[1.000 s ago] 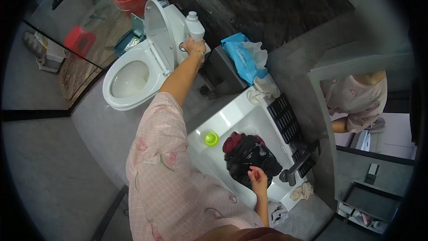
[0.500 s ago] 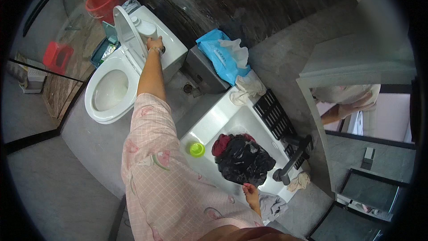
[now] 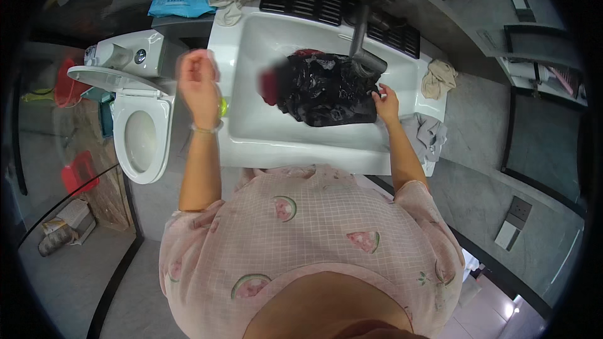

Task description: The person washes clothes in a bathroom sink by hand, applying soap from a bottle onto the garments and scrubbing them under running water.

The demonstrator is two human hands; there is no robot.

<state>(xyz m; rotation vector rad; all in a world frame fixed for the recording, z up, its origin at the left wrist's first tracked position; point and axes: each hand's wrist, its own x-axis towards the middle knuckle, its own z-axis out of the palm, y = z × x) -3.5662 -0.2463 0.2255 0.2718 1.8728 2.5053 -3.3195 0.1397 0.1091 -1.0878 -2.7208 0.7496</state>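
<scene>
Place: I am looking down into a home bathroom.
Basin: a white rectangular washbasin [image 3: 282, 138] is set into a grey worktop [image 3: 477, 119], with a dark tap [image 3: 363, 37] over it and dark wet laundry [image 3: 326, 88] lying inside.
Toilet: a white toilet [image 3: 141, 132] with its lid raised stands just left of the basin, its cistern [image 3: 129, 53] against the wall.
Cleaning gear: I see a red bucket [image 3: 66, 81] and a red tub [image 3: 78, 172] on the floor by the toilet.
Cloths: rags [image 3: 438, 78] lie on the basin rim, and a blue pack [image 3: 182, 1] sits behind it.
Surfaces: grey tiled floor [image 3: 75, 276] and dark wall panels all around.
</scene>
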